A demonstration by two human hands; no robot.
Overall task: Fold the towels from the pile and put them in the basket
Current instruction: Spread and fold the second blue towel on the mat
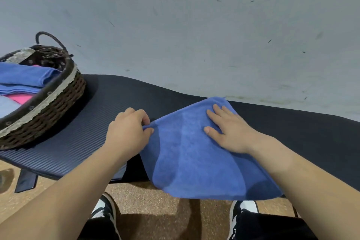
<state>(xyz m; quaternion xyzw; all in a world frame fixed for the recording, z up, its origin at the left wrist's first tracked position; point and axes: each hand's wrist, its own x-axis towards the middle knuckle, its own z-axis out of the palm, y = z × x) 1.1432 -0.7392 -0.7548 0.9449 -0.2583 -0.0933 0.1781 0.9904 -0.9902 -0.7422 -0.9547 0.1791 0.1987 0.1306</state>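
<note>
Grey scuffed wall (194,25) behind a table (87,142) with a dark ribbed top. Blue towel (194,158) lies on the table between and under both hands, its near edge hanging over the table edge above a cork-toned floor (146,200). Left hand (127,132): fingers (145,117) curled, pinching the towel's left corner against the thumb. Right hand (228,132): fingers (214,115) straight, slightly spread, pressing flat on the towel's far right part. Basket (58,107), dark wicker, stands on the table well left of the left fingers; folded towels (25,78), blue and pink, lie inside it.
</note>
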